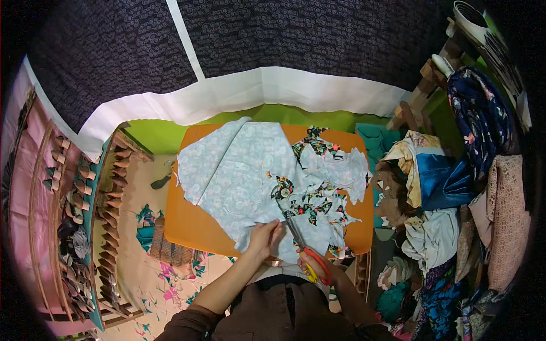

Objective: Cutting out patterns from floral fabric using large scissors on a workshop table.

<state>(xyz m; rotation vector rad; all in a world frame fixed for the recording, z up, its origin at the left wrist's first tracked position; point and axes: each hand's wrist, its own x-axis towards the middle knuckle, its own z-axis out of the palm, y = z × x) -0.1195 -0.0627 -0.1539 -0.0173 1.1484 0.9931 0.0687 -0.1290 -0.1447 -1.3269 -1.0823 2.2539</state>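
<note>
A large piece of floral fabric (239, 165) lies on the orange table (199, 227), mostly with its pale bluish side up. On the right its edges are ragged, and folded-over bits show a black side with bright flowers. My left hand (265, 237) is closed on the near edge of the cloth, left of the scissors. Wrapped round the red and yellow handles of the scissors (297, 234) is my right hand (311, 262). The blades point away from me and reach onto the fabric by my left fingertips. How far they part is hard to make out.
Shoe lasts (111, 227) stand in rows on a rack at the left. Cloth scraps (170, 284) litter the floor below the table. Piled fabrics (443, 182) fill the right side. A dark patterned curtain (284, 40) with a white border hangs beyond the table.
</note>
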